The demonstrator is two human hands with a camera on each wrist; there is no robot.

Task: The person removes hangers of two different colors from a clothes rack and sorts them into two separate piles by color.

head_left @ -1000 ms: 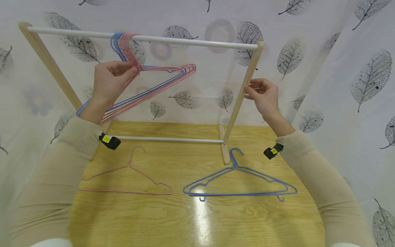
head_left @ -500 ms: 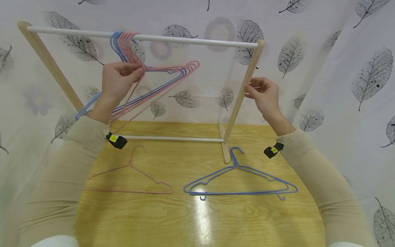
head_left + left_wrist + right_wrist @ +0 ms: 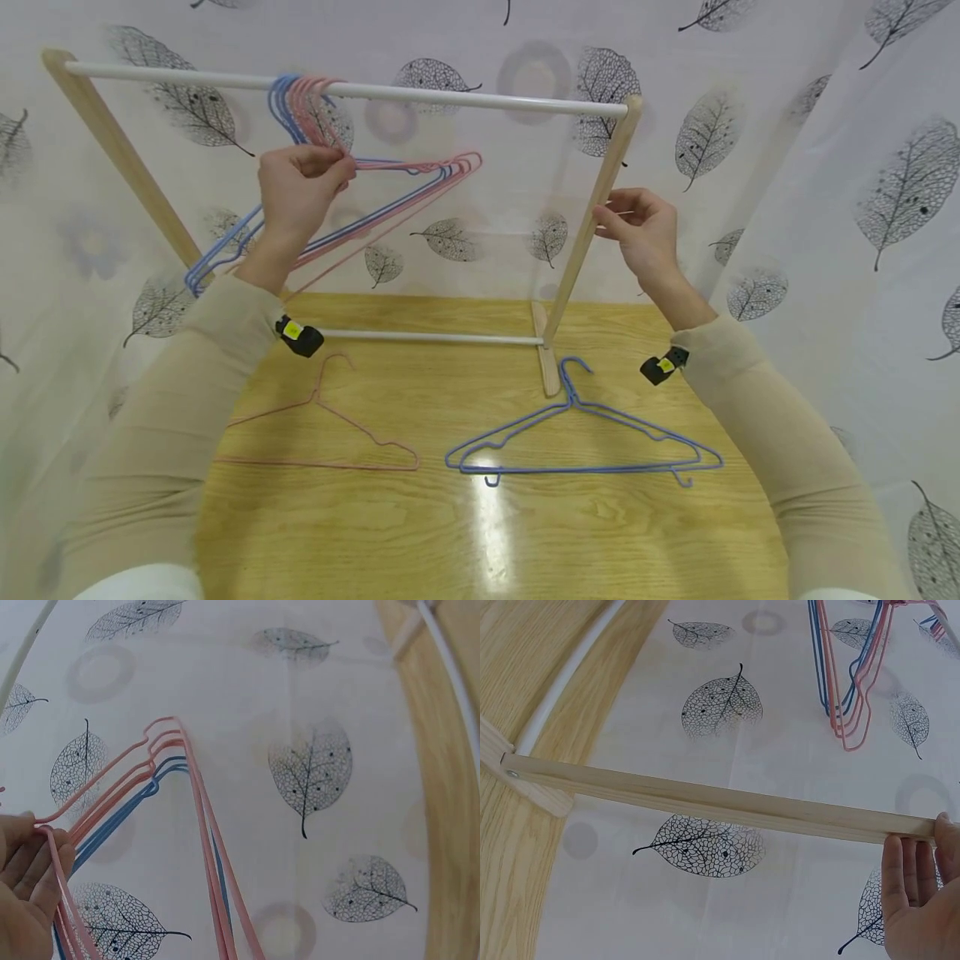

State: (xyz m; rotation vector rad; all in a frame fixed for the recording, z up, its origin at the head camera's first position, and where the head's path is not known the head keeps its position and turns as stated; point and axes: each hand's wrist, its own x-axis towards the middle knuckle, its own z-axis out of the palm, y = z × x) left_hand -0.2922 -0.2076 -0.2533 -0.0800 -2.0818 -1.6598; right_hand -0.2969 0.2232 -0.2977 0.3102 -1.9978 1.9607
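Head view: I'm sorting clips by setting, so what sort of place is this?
Probably a staged tabletop setup, not a real closet: a small wooden rack stands on a wooden table, leaf-print cloth hangs all around, and wire hangers hang from its rail.

Bunched pink and blue wire hangers (image 3: 360, 192) are crowding the white top rail's (image 3: 480, 102) left part; its right stretch is lying open up to the slanted wooden post (image 3: 592, 225).
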